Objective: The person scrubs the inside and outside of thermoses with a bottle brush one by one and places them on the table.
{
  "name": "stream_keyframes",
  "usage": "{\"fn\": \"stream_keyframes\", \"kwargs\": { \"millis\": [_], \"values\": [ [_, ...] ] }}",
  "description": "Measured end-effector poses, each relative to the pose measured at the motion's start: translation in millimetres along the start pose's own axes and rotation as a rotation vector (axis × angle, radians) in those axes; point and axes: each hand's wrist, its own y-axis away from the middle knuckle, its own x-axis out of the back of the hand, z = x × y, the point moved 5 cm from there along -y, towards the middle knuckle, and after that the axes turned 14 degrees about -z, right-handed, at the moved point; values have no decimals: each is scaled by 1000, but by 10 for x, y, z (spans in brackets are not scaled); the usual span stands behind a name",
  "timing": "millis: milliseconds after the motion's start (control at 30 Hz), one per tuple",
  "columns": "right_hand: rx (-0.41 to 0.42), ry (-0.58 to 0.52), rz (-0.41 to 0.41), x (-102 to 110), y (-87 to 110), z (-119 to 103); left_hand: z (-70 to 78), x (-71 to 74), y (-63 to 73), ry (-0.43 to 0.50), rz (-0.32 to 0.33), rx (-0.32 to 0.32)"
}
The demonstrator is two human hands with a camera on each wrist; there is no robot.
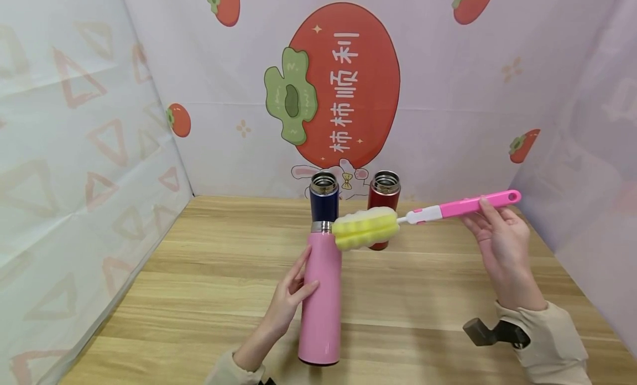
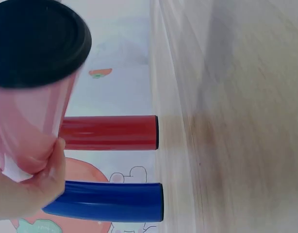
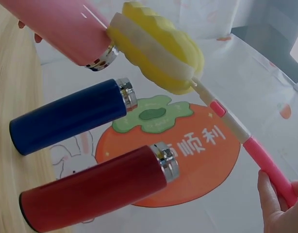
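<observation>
A tall pink thermos bottle (image 1: 324, 302) is gripped by my left hand (image 1: 286, 305), thumb and fingers around its left side. It is held above the table, its dark base (image 2: 40, 43) showing in the left wrist view. My right hand (image 1: 507, 244) pinches the pink handle of a bottle brush (image 1: 468, 206) near its end. The brush's yellow and white sponge head (image 3: 161, 51) points left and overlaps the bottle's metal neck (image 1: 322, 227) in the head view. In the right wrist view, the sponge tip is beside that neck, outside the bottle.
Behind the pink bottle, a blue thermos (image 3: 71, 114) and a red thermos (image 3: 95, 187) stand upright on the wooden table (image 1: 214, 296), both without lids. A printed cloth (image 1: 438, 69) hangs along the back, with more cloth at the left and right sides.
</observation>
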Motion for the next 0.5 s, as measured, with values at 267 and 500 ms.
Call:
{"fn": "stream_keyframes", "kwargs": {
  "millis": [267,500],
  "values": [
    [-64,-81,-61,-24,8,52,-6,6,-21,80,-10,-12],
    [-156,22,-95,-39,62,127,16,36,-65,104,7,-3]
  ]
}}
